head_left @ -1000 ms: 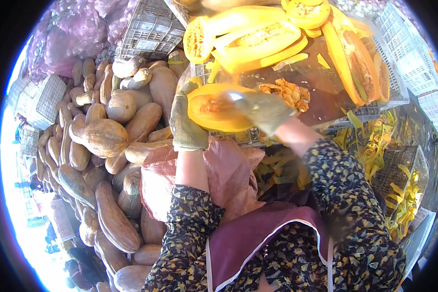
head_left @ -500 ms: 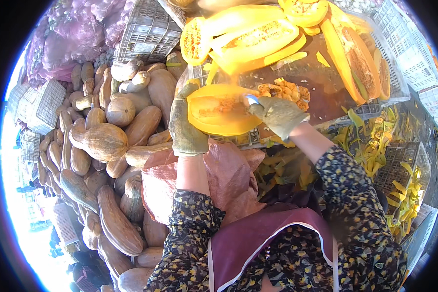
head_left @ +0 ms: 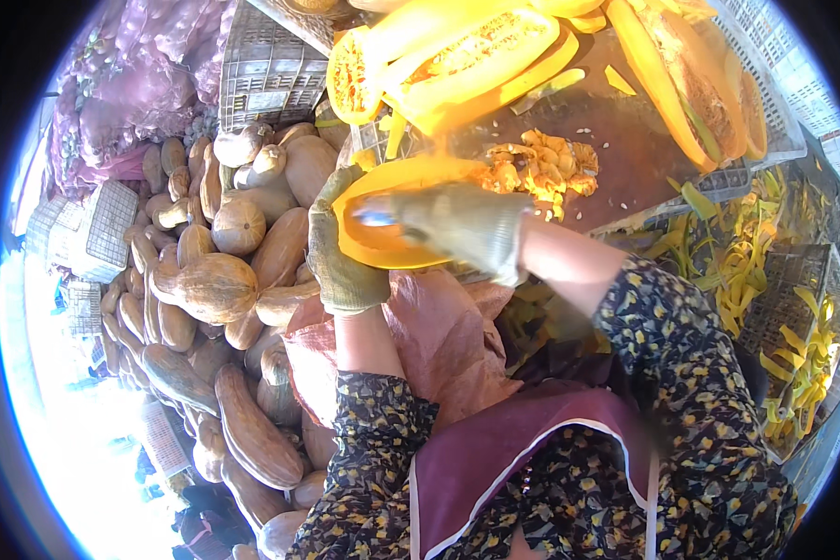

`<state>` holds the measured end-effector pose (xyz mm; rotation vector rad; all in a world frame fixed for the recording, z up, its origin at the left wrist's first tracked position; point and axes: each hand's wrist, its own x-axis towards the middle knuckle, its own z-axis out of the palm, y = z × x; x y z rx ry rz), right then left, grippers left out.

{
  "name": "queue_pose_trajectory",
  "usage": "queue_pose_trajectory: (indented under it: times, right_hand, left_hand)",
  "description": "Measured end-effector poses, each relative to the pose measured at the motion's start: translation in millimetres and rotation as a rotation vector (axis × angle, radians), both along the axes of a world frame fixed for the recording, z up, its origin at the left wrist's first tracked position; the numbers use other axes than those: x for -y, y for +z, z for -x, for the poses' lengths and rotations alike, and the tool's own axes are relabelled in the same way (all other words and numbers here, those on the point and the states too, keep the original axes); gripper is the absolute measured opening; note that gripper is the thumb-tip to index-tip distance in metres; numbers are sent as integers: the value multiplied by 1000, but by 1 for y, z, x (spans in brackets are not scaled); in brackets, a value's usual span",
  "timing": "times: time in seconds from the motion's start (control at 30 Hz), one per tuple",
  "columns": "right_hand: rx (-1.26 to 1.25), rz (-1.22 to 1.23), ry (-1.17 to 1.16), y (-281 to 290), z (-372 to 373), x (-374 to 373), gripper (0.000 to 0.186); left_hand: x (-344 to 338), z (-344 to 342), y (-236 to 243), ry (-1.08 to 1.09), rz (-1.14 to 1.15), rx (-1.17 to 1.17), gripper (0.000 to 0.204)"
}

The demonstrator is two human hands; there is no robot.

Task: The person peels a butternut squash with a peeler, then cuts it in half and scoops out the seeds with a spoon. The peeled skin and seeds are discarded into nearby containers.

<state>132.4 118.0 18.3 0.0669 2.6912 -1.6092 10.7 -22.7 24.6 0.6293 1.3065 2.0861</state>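
Observation:
A peeled yellow-orange pumpkin half (head_left: pixel 411 171) lies cut side up in front of me, its hollow showing. My left hand (head_left: pixel 343 250), in a greenish work glove, is wrapped round its left end. Reaching across the hollow from the right is my gloved right hand (head_left: pixel 471 224), smeared by motion and closed on a small scraping tool (head_left: pixel 373 215) with a blue and whitish shine. The tool's exact shape is blurred. Just beyond the right hand, a heap of orange pulp and seeds (head_left: pixel 546 168) sits on the wet brown board (head_left: pixel 583 107).
More peeled pumpkin halves (head_left: pixel 476 61) lie at the board's far side and right. Unpeeled tan pumpkins (head_left: pixel 210 280) are piled on the left, beside a grey crate (head_left: pixel 271 70). A pinkish sack (head_left: pixel 439 327) is close in front of me. Peelings (head_left: pixel 728 271) fill the right side.
My right hand has swept left with the tool, from the hollow's right end to its left part. The left hand still grips the pumpkin half. The whole view has shifted slightly.

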Motion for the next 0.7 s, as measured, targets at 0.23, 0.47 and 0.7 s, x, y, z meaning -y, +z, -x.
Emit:
queue_pose_trajectory:
  times: [0.23, 0.47, 0.7]
  right_hand:
    - [-9, -600, 131, 7, -9, -11, 43]
    - [381, -252, -89, -1, -24, -18, 57]
    - [665, -803, -325, -1, -84, -86, 45]
  left_hand:
    - [-5, -6, 9, 38, 77, -39, 46]
    - [-9, -9, 8, 62, 18, 48, 45]
    - [-12, -2, 1, 27, 45, 74, 63]
